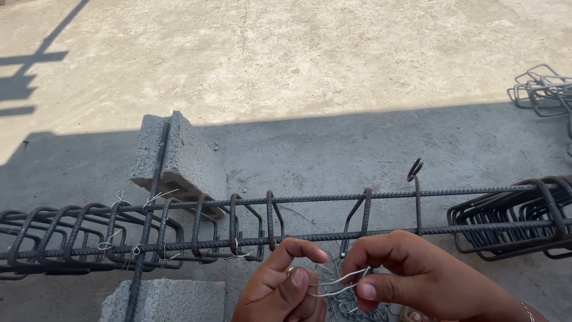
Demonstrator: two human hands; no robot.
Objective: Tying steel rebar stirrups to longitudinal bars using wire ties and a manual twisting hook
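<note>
We pinch the looped wire (335, 284) between left hand (285, 288) and right hand (411, 274) fingertips; it could slip into the rebar (333, 235) just beyond our fingers.

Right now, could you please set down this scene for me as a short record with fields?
Setting: outdoor grey concrete floor, part sun, part shade
Left hand: pinches one end of a thin bent silver tie wire
Right hand: pinches the wire's other end
Work piece: long dark ribbed steel rebar cage with looped stirrups, some already wire-tied
Support: grey concrete blocks under the cage
Spares: pile of bent steel stirrups at far right; loose wires below the hands
</note>
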